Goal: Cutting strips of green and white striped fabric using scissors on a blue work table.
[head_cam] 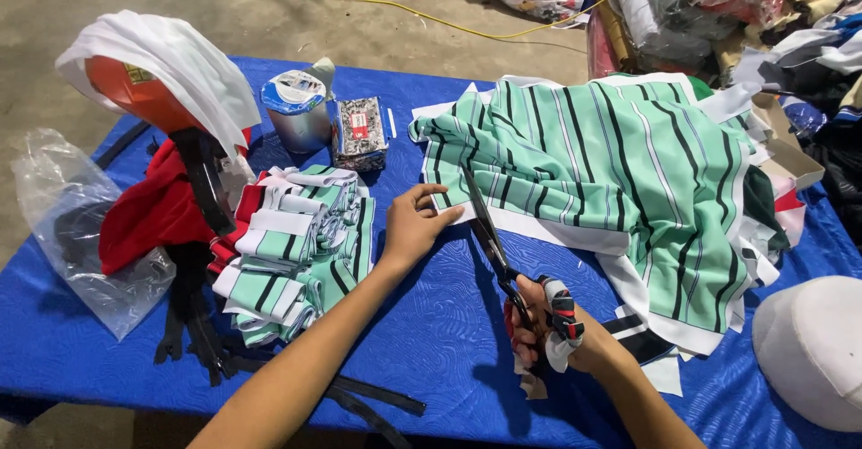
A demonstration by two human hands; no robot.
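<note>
A stack of mint-green fabric (pixel 628 162) with black and white stripes lies on the blue table cover (pixel 431 323). My left hand (pixel 415 223) presses down the fabric's near left edge with its fingertips. My right hand (pixel 549 328) grips the cloth-wrapped handles of large black scissors (pixel 489 238). The blades point away from me and lie along the fabric's white-banded edge, right beside my left fingers.
A pile of cut striped pieces (pixel 301 251) sits left of my left arm, with red cloth (pixel 153 211) and black straps (pixel 193 323). An orange helmet under white cloth (pixel 157 76), a metal tin (pixel 296 108), a small packet (pixel 359 130), a plastic bag (pixel 63 224), a white cap (pixel 813 346).
</note>
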